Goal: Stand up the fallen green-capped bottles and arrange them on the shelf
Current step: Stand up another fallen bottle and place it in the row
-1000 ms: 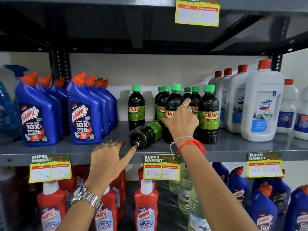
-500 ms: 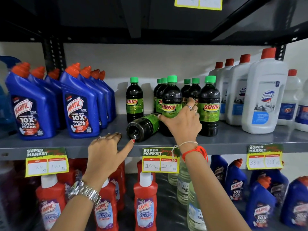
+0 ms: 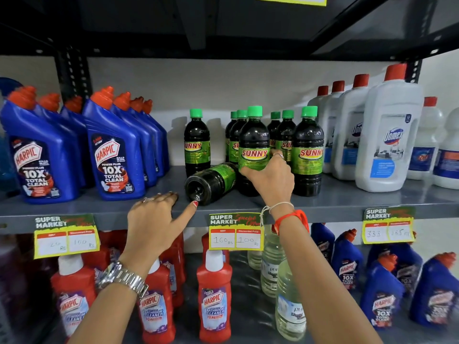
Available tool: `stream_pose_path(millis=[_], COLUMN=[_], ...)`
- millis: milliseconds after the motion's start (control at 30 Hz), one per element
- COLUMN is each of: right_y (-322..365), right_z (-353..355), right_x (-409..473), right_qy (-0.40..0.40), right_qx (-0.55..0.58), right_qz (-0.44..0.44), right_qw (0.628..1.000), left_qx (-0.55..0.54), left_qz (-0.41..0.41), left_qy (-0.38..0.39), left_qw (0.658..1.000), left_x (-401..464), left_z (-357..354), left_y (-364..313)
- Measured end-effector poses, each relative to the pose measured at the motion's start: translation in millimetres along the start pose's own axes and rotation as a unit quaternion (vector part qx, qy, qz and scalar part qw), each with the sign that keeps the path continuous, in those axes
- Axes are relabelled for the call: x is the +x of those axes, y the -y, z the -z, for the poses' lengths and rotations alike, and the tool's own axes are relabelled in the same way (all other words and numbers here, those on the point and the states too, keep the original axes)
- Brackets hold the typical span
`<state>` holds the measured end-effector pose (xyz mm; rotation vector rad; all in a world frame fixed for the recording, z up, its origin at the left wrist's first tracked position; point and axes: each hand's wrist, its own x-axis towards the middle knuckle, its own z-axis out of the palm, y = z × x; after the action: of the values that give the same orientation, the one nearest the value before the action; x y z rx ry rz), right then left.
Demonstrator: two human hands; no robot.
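Grey metal shelf (image 3: 347, 202) in a shop aisle carries a cluster of upright green-capped bottles, and one fallen bottle (image 3: 211, 182) lies on its side just left of the front upright bottle (image 3: 253, 150). Its long axis runs front to back – base toward the shelf edge, neck hidden behind the upright ones. The left hand (image 3: 156, 217) rests spread and empty on the shelf edge, thumb tip touching the fallen bottle's base. The right hand (image 3: 272, 180) is wrapped around the front upright bottle, just right of the fallen one – so the left is probably better placed to lift it.
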<state>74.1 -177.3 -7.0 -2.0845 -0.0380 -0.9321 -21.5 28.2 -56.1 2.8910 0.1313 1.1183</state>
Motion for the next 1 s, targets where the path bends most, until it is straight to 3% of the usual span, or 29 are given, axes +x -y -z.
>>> stream_pose_path(millis=[167,367,600,833,1000], right_y=[2,11,5,7,19], right_z=[3,0,1,6,14], right_x=[0,-2,2,-3,-10], right_qy=[0.027,-0.028,0.024,0.026,-0.044], right_qx=[0.036,-0.059,-0.01,-0.004,-0.029], right_qz=[0.007,0.006,0.007,0.003,0.039], right_qw=[0.999,0.998,1.0,1.0,0.998], left_qx=[0.0,-0.004,-0.003,-0.002,0.003], left_qz=[-0.004,-0.004,-0.005,-0.01,-0.017], left_qy=[0.002,0.003,0.003,0.002,0.0], left_qw=[1.0,1.0,1.0,1.0,1.0], left_x=[0,0,0,0,1], left_z=[1,1,0,-1,-1], left_y=[-1,0,0,1,3])
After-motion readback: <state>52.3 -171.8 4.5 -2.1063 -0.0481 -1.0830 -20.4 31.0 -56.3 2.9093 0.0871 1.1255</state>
